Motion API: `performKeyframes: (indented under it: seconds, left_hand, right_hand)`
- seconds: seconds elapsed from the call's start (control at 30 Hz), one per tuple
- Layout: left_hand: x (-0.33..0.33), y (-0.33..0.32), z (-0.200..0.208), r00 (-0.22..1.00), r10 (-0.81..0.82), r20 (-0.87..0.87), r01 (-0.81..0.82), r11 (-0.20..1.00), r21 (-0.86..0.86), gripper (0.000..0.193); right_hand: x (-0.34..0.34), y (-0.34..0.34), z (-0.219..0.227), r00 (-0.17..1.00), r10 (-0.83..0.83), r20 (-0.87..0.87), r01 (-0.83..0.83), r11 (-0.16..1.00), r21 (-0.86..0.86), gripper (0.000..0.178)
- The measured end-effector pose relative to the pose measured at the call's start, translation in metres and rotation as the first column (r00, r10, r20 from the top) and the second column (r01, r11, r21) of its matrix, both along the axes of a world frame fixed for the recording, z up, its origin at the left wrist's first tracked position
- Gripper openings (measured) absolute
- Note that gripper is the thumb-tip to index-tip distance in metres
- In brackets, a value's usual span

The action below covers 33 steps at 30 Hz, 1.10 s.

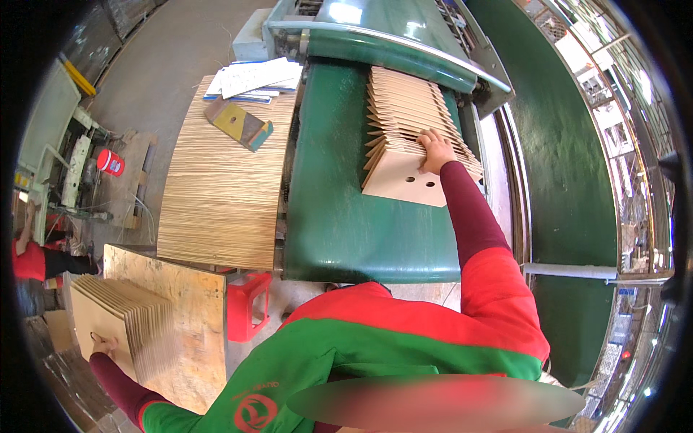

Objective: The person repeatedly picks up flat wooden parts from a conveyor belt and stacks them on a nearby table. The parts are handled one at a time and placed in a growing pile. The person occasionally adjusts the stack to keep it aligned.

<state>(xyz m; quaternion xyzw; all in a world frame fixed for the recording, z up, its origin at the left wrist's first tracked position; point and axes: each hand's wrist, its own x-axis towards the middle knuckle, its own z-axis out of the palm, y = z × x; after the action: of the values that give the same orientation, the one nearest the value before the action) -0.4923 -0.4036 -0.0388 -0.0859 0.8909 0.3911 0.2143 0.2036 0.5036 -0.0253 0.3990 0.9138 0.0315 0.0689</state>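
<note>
Right hand (pixel 435 150): arm extended far, palm flat on fanned cardboard blanks (pixel 408 123) on green conveyor belt (pixel 339 216), grip open. Left hand (pixel 103 345): near left, grip closed on upright cardboard stack (pixel 126 317) on plywood tabletop (pixel 191 317).

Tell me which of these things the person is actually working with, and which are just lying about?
In hand:
right hand on the overlapping row of flat tan cardboard blanks on the green conveyor belt;
left hand holding a stack of tan cardboard blanks on the plywood board.

Lying about:
loose white papers;
red plastic stool;
red bucket.
</note>
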Motion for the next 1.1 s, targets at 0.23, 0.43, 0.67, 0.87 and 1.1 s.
performKeyframes:
  seconds: [0.23,0.43,0.67,0.87,1.1]
  left_hand:
    - [0.0,-0.001,0.013,0.962,0.132,0.241,-0.142,0.99,0.024,0.106]
    - [0.003,-0.002,0.007,0.998,-0.038,0.045,0.042,0.994,-0.098,0.095]
    - [0.026,0.008,0.021,0.988,0.1,0.119,-0.069,0.969,-0.237,0.101]
    - [0.038,0.011,0.02,0.976,0.217,0.034,-0.219,0.97,0.106,0.105]
    - [0.007,-0.037,0.008,0.983,0.015,0.183,0.025,0.976,-0.217,0.081]
  right_hand:
    - [-0.007,0.013,0.002,0.994,-0.109,0.02,0.111,0.981,-0.16,0.078]
    - [-0.018,0.028,0.003,0.992,-0.088,0.086,0.096,0.992,-0.088,0.089]
    - [-0.027,0.05,0.001,0.996,-0.077,0.038,0.078,0.996,-0.051,0.096]
    - [-0.039,0.076,0.0,0.985,-0.154,0.079,0.165,0.972,-0.169,0.1]
    - [-0.038,0.076,-0.007,0.995,-0.085,-0.05,0.083,0.996,-0.035,0.097]
